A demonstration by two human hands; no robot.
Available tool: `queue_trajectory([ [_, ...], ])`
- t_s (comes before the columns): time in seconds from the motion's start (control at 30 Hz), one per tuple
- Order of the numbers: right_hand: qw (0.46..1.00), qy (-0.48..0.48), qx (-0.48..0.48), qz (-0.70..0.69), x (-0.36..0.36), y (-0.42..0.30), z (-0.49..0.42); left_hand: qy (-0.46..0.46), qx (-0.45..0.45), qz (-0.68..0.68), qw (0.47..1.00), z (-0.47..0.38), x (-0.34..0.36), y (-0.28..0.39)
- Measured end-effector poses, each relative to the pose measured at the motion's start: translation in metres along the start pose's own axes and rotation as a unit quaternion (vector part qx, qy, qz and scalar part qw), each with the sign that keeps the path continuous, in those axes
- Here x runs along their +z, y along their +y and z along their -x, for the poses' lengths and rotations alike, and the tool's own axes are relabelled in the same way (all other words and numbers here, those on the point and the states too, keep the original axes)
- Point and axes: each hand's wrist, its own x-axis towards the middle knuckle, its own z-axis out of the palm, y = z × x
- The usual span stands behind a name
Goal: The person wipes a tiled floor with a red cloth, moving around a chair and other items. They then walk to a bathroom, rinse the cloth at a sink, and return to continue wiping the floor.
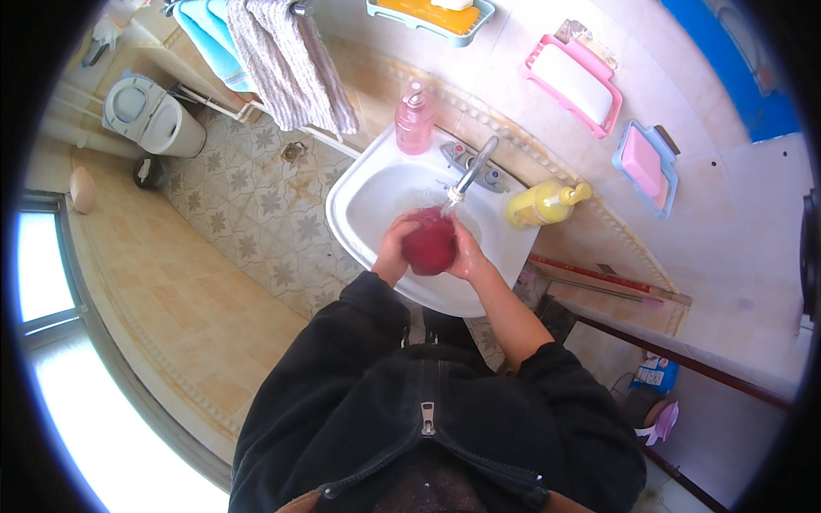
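Note:
A round dark red object [428, 245], blurred and wet, is held over the white washbasin [349, 221]; what it is, I cannot tell. My left hand [394, 242] grips its left side and my right hand [464, 249] its right side. Water runs onto its top from the curved metal faucet [476, 168]. Behind the bowl, on the basin's rim, a pink pump bottle [415, 122] stands left of the faucet, and a yellow pump bottle [542, 204] is at the right.
Pink [600, 115] and blue [667, 192] soap holders are on the tiled wall, with a pale green one [462, 40] above. Towels [282, 64] hang at the upper left. Beyond them are a toilet [173, 128] and a small dark bin [151, 172].

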Motion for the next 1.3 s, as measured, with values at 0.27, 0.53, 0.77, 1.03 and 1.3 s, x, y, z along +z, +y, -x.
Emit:
queue_trajectory([
  [0.27, 0.995, -0.058, -0.079, -0.016, -0.054, 0.024, -0.07, 0.114, 0.275, -0.599, 0.743, 0.0, 0.028, -0.042],
  [0.53, 0.812, 0.169, -0.21, 0.518, -0.103, 0.002, -0.108, 0.004, 0.031, -0.536, 0.844, -0.05, -0.035, 0.0],
  [0.77, 0.945, 0.074, -0.238, 0.213, -0.056, -0.032, -0.048, 0.083, 0.143, -0.896, 0.412, 0.02, -0.121, 0.009],
  [1.03, 0.941, 0.112, -0.272, 0.167, -0.051, -0.03, -0.019, -0.157, 0.184, -0.789, 0.564, 0.067, -0.042, -0.101],
  [1.3, 0.877, 0.159, -0.375, 0.254, -0.032, -0.032, -0.017, 0.05, 0.228, -0.909, 0.344, -0.031, -0.092, -0.116],
])
